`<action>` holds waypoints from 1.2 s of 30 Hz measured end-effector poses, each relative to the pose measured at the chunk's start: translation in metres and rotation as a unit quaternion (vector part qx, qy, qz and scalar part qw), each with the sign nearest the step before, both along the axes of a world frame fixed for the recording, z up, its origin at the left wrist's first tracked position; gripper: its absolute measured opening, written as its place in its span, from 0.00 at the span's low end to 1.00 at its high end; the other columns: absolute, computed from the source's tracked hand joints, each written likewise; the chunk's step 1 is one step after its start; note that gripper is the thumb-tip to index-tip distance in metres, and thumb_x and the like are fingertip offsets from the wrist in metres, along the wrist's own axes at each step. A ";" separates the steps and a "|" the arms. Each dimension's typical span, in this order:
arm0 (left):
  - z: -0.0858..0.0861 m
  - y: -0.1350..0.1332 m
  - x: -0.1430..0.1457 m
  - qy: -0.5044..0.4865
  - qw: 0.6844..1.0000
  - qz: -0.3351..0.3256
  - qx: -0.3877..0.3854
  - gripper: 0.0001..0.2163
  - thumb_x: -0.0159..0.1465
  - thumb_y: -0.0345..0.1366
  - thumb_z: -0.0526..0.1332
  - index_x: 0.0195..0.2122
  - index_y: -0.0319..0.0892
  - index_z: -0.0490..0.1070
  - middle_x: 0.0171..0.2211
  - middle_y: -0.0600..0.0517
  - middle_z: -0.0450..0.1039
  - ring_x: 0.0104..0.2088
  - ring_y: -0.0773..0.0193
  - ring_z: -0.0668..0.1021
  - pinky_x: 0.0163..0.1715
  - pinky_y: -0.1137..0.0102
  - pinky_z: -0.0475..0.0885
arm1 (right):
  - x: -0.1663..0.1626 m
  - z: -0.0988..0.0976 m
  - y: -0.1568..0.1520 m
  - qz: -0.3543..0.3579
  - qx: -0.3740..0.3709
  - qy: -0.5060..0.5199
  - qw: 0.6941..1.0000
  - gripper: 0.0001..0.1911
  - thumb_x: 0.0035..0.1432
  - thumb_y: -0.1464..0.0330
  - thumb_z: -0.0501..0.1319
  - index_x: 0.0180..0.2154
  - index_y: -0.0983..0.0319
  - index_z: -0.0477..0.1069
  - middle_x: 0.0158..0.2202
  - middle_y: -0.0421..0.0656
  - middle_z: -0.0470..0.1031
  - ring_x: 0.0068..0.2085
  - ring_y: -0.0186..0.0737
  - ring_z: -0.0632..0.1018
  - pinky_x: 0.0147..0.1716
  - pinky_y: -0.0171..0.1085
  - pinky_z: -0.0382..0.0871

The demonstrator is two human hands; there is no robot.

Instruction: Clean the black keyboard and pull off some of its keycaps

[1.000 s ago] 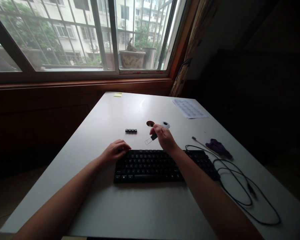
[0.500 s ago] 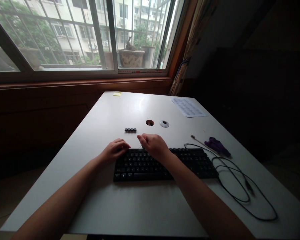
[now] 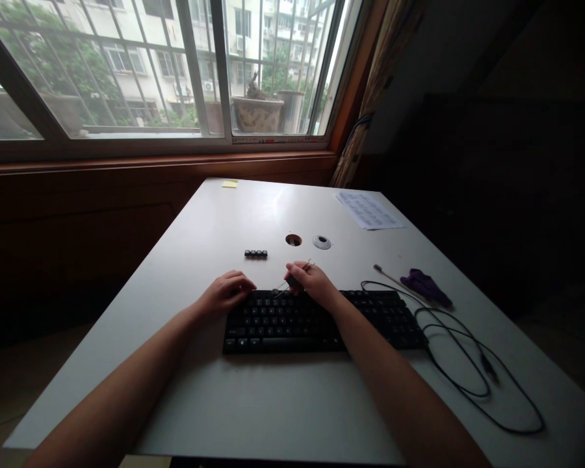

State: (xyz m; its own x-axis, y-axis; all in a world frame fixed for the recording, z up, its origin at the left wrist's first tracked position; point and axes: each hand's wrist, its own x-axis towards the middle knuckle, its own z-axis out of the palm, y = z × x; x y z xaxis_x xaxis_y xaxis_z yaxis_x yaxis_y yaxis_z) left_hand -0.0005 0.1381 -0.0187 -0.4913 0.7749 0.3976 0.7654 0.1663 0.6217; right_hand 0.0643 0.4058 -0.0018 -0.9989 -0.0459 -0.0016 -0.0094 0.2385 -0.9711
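A black keyboard point(image 3: 316, 322) lies on the white table point(image 3: 253, 214) in front of me. My left hand point(image 3: 224, 292) rests curled on the keyboard's upper left corner, fingers bent down against it. My right hand point(image 3: 312, 283) is closed round a small keycap puller with a black handle and thin wire loops point(image 3: 285, 286). The wire end points down at the keyboard's top row. A short row of loose black keycaps point(image 3: 256, 254) lies on the table beyond my hands.
A round cable hole point(image 3: 293, 240) and its white cover point(image 3: 322, 242) sit mid-table. To the right lie a thin brush point(image 3: 392, 277), a purple cloth point(image 3: 425, 287), the keyboard's looped black cable point(image 3: 472, 364) and a printed sheet point(image 3: 369, 210). A yellow note point(image 3: 229, 184) is at the far edge.
My right hand came back from the middle of the table to the keyboard's top row and tilted the puller's wire end down to the keys. My left hand stayed put.
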 end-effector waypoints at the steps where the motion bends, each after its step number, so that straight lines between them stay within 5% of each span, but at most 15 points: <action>1: 0.000 0.000 0.000 0.001 1.000 0.000 0.001 0.08 0.68 0.32 0.57 0.43 0.41 0.76 0.37 0.48 0.74 0.38 0.62 0.76 0.39 0.68 0.72 | 0.000 -0.002 0.001 0.000 -0.007 0.006 1.000 0.23 0.64 0.49 0.56 0.31 0.62 0.73 0.18 0.39 0.72 0.20 0.34 0.72 0.22 0.33 0.66; 15: -0.001 0.001 0.000 0.019 1.000 0.006 0.006 0.07 0.69 0.33 0.58 0.43 0.42 0.76 0.36 0.48 0.75 0.38 0.62 0.76 0.38 0.68 0.72 | 0.012 0.000 -0.002 -0.032 0.004 0.063 0.997 0.23 0.64 0.50 0.58 0.31 0.62 0.75 0.18 0.38 0.71 0.21 0.34 0.74 0.23 0.32 0.66; 22: -0.007 0.003 0.002 0.045 0.998 0.027 0.018 0.07 0.69 0.35 0.61 0.46 0.43 0.75 0.40 0.47 0.74 0.38 0.62 0.76 0.40 0.67 0.74 | 0.016 0.008 0.000 -0.043 -0.070 0.052 0.995 0.24 0.63 0.48 0.59 0.31 0.62 0.74 0.19 0.39 0.73 0.20 0.34 0.73 0.22 0.33 0.67; 29: 0.005 0.011 0.022 0.108 0.993 0.035 0.033 0.17 0.66 0.40 0.66 0.55 0.47 0.72 0.43 0.46 0.74 0.42 0.59 0.76 0.44 0.62 0.75 | 0.024 0.013 -0.006 -0.005 -0.108 0.047 0.993 0.22 0.65 0.49 0.57 0.33 0.61 0.74 0.21 0.39 0.75 0.22 0.34 0.75 0.26 0.33 0.69; 36: 0.012 0.018 0.034 0.066 0.994 0.030 0.083 0.11 0.66 0.39 0.66 0.48 0.44 0.75 0.40 0.47 0.74 0.38 0.62 0.77 0.40 0.65 0.77 | 0.026 0.012 -0.012 0.029 -0.098 0.054 0.993 0.22 0.65 0.49 0.57 0.35 0.61 0.75 0.24 0.40 0.77 0.25 0.36 0.76 0.29 0.35 0.70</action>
